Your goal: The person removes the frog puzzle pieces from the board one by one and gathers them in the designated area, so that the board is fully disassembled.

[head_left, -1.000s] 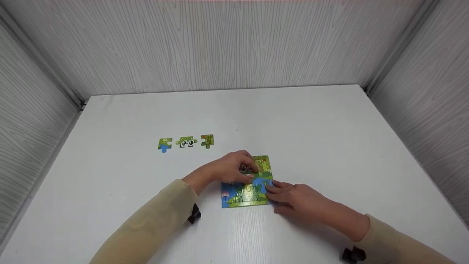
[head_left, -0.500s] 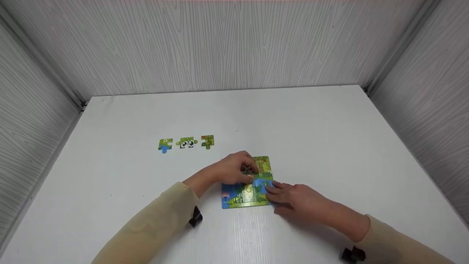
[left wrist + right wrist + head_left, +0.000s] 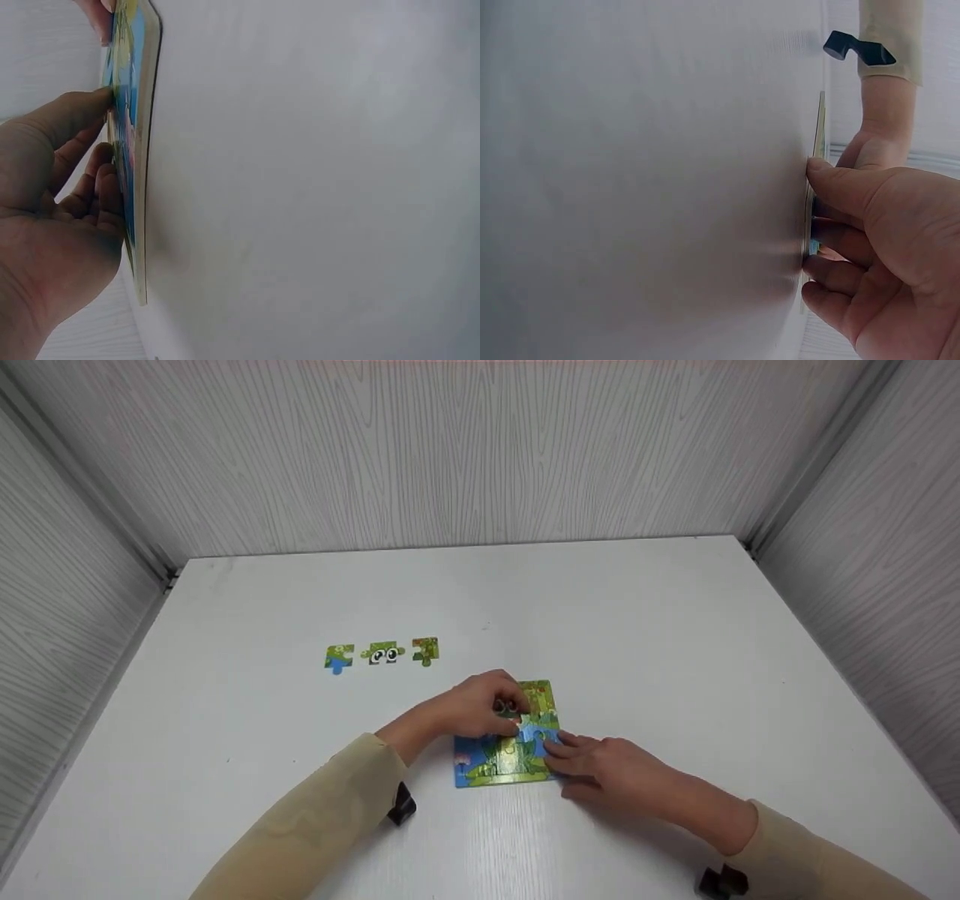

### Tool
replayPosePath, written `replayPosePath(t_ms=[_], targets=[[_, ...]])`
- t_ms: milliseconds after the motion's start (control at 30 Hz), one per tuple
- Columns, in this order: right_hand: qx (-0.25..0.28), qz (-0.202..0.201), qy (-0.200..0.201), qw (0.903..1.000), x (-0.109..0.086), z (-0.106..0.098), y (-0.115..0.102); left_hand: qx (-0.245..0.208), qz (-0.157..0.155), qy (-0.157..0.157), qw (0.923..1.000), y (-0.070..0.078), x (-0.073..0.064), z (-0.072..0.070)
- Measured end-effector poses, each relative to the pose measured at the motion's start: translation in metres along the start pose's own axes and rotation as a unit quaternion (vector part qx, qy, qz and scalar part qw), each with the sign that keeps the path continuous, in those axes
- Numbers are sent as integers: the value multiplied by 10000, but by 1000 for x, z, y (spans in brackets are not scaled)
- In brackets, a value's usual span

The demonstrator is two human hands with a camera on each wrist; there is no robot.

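A square jigsaw puzzle board [image 3: 510, 772], printed with a green frog scene on blue, lies flat on the white table. My left hand [image 3: 474, 706] reaches over its upper left part, thumb and index finger pinching a puzzle piece mostly hidden under the hand. In the left wrist view the left hand's fingertips [image 3: 103, 97] are right at the board's face. Along the board's right edge rests my right hand [image 3: 619, 769], fingers fairly straight over the margin and thumb by the lower corner. The right wrist view shows that thumb [image 3: 821, 166] against the board's edge.
Three loose puzzle pieces lie in a row behind and left of the board: a green-and-blue piece [image 3: 338, 657], a piece with two eyes [image 3: 383, 653] and a green-brown piece [image 3: 425, 651]. Woodgrain panels [image 3: 480, 457] enclose the table [image 3: 645, 607] at the back and sides.
Both hands stay almost where they were. Jagged piece outlines beside the left thumb show more clearly now. The three loose pieces have not moved.
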State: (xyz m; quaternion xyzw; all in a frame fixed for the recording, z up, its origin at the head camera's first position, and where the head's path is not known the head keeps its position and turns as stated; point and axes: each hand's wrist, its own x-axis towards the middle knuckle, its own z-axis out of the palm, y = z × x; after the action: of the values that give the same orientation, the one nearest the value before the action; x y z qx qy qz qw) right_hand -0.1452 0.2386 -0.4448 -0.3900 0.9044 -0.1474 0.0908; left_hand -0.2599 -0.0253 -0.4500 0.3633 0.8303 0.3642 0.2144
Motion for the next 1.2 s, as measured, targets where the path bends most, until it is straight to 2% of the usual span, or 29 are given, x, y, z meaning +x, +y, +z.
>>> replayPosePath(t_ms=[367,767,1200], targets=[[-13,-62,15,10000,0,0,1,-272,102,26,9996,0,-1,0],[39,-72,-25,10000,0,0,2,-634,-47,-132,9979,0,-1,0],[0,-9,-10,10000,1,0,2,-382,-15,-114,9992,3,-1,1]])
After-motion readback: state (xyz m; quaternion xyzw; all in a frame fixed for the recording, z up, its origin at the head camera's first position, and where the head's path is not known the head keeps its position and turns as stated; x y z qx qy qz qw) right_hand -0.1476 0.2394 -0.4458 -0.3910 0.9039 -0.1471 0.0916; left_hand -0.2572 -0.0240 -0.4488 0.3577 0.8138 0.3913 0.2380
